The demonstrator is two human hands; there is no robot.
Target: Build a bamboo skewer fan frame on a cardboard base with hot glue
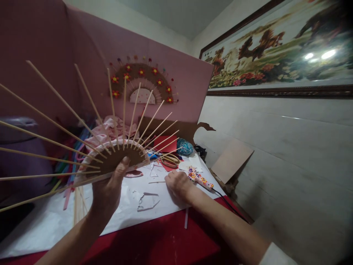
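Note:
My left hand (pixel 109 187) grips a brown cardboard half-disc (pixel 121 158) raised above the table, thumb pressed on its face. Several long wooden skewers (pixel 55 121) fan out from it like spokes. My right hand (pixel 179 184) rests on the white paper (pixel 132 209) with fingers curled under; what they hold, if anything, is hidden. A patterned glue gun (pixel 200 179) lies just right of that hand, its black cord trailing off the table edge. A loose skewer (pixel 156 182) lies just left of it.
A red cloth (pixel 165 243) covers the table. Scissors (pixel 169 161), a teal yarn ball (pixel 184 147), red paper, pink fabric and paper scraps lie further back. A finished flower-decorated fan hangs on the pink board (pixel 143 82). A framed picture hangs on the right wall.

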